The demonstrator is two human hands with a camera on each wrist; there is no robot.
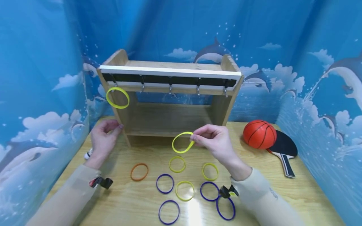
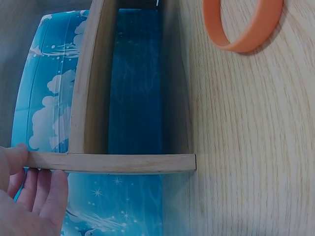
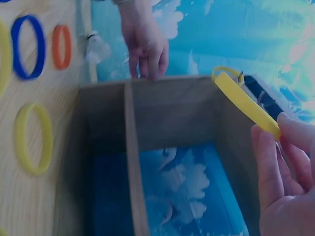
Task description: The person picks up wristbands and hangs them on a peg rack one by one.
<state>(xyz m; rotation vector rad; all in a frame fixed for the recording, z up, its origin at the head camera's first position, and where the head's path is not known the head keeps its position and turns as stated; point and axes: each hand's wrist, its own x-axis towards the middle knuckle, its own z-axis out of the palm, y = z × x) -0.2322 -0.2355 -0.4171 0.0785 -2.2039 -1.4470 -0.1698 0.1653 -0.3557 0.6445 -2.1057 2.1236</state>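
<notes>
Between thumb and fingers, my right hand (image 1: 216,141) pinches a yellow silicone wristband (image 1: 173,145) in front of the wooden shelf's (image 1: 169,119) lower part. In the right wrist view the same wristband (image 3: 246,104) stretches away from the fingertips. At the left, my left hand (image 1: 104,138) holds the edge of the shelf's side panel (image 2: 123,162), thumb on one face and fingers on the other. Another yellow wristband (image 1: 127,99) hangs from the leftmost hook. The other hooks (image 1: 170,89) along the black strip carry nothing.
On the table lie an orange wristband (image 1: 132,174), several yellow wristbands (image 1: 170,165) and several blue wristbands (image 1: 157,185). A small red basketball (image 1: 259,134) and a black table tennis paddle (image 1: 284,145) are at the right. A dolphin-printed curtain (image 1: 175,28) surrounds the table.
</notes>
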